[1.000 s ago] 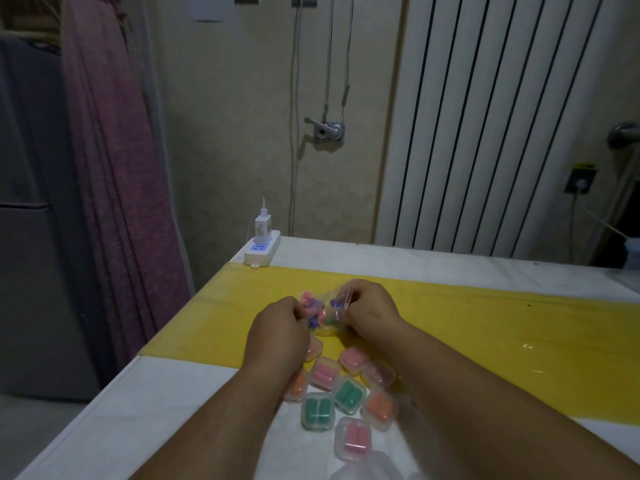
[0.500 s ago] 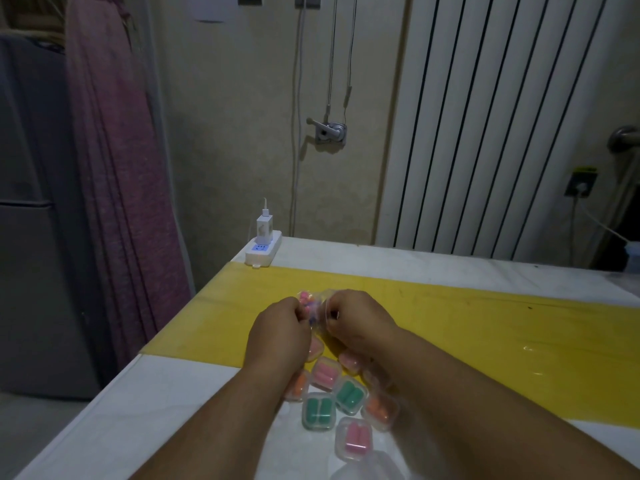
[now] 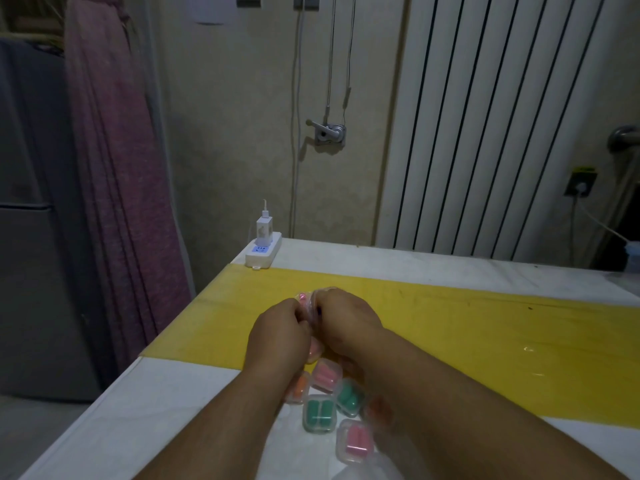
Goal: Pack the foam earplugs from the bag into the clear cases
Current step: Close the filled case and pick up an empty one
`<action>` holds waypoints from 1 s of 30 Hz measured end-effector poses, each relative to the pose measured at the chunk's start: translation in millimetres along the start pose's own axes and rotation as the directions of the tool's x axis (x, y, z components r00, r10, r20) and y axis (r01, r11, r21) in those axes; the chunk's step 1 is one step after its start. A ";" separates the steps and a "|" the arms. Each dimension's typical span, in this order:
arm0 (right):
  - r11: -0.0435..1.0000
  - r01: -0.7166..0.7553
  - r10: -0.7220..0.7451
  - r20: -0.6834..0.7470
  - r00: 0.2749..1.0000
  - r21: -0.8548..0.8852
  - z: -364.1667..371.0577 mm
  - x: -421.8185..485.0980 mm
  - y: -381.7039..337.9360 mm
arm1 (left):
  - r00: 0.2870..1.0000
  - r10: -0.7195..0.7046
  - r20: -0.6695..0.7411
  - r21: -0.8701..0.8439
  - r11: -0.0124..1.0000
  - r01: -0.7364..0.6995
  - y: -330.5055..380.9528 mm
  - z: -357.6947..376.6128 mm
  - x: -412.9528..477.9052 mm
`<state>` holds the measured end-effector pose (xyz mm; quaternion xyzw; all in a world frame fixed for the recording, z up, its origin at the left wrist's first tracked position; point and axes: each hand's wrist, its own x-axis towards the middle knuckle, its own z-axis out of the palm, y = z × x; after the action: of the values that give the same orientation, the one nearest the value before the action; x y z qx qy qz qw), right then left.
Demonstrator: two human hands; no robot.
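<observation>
The left hand (image 3: pixel 277 329) and right hand (image 3: pixel 346 320), fingers curled, pinch the clear bag (image 3: pixel 316 293) of earplugs (image 3: pixel 302 296), seemingly at its mouth, above the table's (image 3: pixel 166 403) yellow strip (image 3: pixel 485 327). Filled clear cases (image 3: pixel 318 412) lie clustered under the wrists, toward the front edge.

Dim beige wall (image 3: pixel 225 133); pink curtain (image 3: pixel 114 168)

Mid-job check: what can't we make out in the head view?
The bag: head view, mostly hidden by the left hand and right hand holding it; earplugs inside cannot be counted.
The bottom clear case: cut off by the frame edge, contents unknown.
The right orange case: blurred, partly covered by the right forearm.
The left orange case: half hidden behind the left wrist.
</observation>
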<state>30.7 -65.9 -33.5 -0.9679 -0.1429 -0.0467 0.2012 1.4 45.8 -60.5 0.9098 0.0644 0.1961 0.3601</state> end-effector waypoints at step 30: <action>0.714 -0.135 0.299 -0.125 0.946 0.687 -55.5 -71.0 39.1 | 0.967 0.227 -0.119 -0.119 0.963 -0.241 28.5 -13.0 -17.1</action>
<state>-27.3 -140.9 -7.9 -0.8285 -0.0107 -0.0781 0.5544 -20.2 28.7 -37.8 0.8737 -0.0381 0.2884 0.3900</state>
